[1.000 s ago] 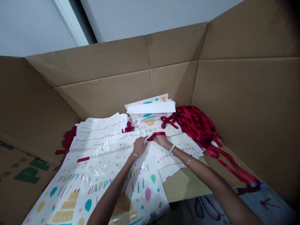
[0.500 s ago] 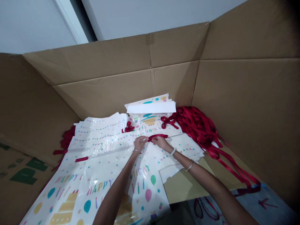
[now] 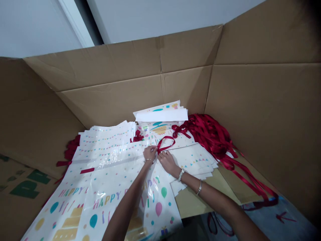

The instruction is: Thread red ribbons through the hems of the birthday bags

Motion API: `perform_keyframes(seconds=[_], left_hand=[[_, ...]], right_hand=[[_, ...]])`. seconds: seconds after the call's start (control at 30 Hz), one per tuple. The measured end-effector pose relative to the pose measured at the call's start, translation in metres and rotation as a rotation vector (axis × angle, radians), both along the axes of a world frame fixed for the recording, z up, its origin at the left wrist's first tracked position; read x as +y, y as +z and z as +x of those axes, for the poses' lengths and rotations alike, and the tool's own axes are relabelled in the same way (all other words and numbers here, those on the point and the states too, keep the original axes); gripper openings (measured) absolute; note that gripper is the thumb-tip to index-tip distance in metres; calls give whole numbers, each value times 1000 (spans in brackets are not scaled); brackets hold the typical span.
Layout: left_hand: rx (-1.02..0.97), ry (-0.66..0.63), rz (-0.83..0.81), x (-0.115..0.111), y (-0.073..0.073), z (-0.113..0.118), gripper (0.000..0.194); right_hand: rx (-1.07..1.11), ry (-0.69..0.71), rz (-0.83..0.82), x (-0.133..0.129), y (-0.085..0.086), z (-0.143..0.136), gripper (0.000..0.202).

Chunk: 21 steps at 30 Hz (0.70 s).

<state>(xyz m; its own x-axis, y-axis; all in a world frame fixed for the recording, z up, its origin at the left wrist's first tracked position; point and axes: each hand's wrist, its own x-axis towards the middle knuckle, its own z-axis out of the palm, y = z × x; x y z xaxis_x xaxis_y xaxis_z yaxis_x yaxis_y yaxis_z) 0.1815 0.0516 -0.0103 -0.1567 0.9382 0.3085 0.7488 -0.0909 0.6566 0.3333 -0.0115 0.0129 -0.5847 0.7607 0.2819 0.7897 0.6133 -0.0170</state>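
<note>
A loop of dark red ribbon (image 3: 168,138) stands up between my two hands, its ends pinched at the upper edge of a white printed birthday bag (image 3: 160,187). My left hand (image 3: 150,153) is closed on the ribbon from the left side. From the right, my right hand (image 3: 167,162) grips the same ribbon low down, fingers bent over it; the fingertips are partly hidden. The bag lies flat, overlapping other bags with balloons, cakes and "HAPPY" lettering. A thin dark line (image 3: 184,146) runs rightward from near the ribbon.
A heap of red ribbons (image 3: 210,134) lies at the right, with strands trailing over the cardboard edge. A small red bow (image 3: 137,136) sits by a stack of white bags (image 3: 105,134). Tall cardboard walls (image 3: 125,80) stand behind and at both sides.
The ribbon has gone from a flat, rightward strip to an open raised loop. My right hand has shifted down and slightly left; my left hand stays nearly in place.
</note>
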Motion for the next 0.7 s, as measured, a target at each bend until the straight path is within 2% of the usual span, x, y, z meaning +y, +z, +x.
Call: perform_keyframes(seconds=[0.17, 0.27, 0.37, 0.43, 0.5, 0.57, 0.7], left_hand=[[-36, 42, -16, 3, 0, 5, 17], [-153, 42, -63, 3, 4, 6, 15], [-263, -63, -21, -5, 9, -5, 18], [-183, -214, 55, -17, 11, -18, 18], [7, -396, 106, -31, 11, -32, 23], [199, -524, 119, -46, 9, -42, 35], [369, -557, 95, -60, 4, -46, 55]], right_hand=[[-49, -4, 53, -6, 4, -8, 26], [-62, -27, 81, -11, 2, -15, 27], [-37, -61, 76, -15, -2, -20, 27], [-14, -76, 61, -16, -5, -21, 26], [8, -88, 44, -17, -8, -21, 27], [35, -92, 35, -16, -10, -19, 28], [147, -102, 9, -13, -11, -16, 28]])
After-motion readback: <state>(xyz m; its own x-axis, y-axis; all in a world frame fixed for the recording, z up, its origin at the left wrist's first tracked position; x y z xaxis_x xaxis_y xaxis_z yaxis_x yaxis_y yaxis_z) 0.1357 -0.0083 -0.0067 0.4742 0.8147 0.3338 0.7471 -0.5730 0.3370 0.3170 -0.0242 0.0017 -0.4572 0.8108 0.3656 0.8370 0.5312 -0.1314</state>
